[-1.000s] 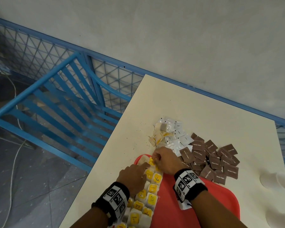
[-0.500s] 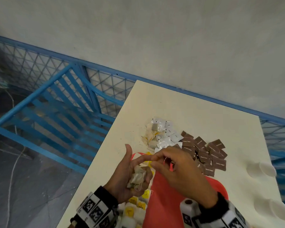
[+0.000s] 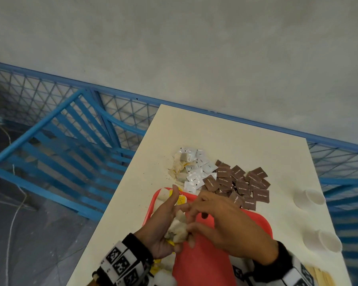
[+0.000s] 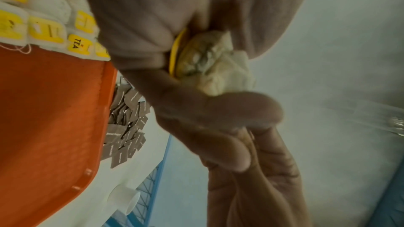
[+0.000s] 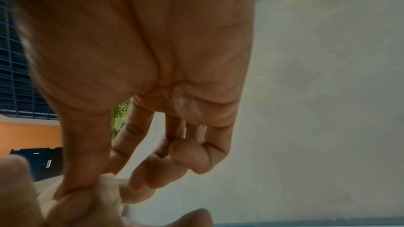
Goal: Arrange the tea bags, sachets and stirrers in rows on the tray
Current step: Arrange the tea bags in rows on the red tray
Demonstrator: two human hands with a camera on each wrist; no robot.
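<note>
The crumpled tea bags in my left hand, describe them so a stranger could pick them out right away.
Start at the red plastic tray on the cream table. Above its near left part, the left hand cups a small wad of crumpled off-white tea bags, which the right hand pinches. Unlike the flat yellow-tagged tea bags lying in rows on the tray, it is scrunched and held in the air.

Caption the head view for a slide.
Both hands work a bunch of tea bags above the red tray.

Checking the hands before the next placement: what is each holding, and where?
Left hand cups a bunch of tea bags in its palm; right hand pinches the bunch's top edge.
</note>
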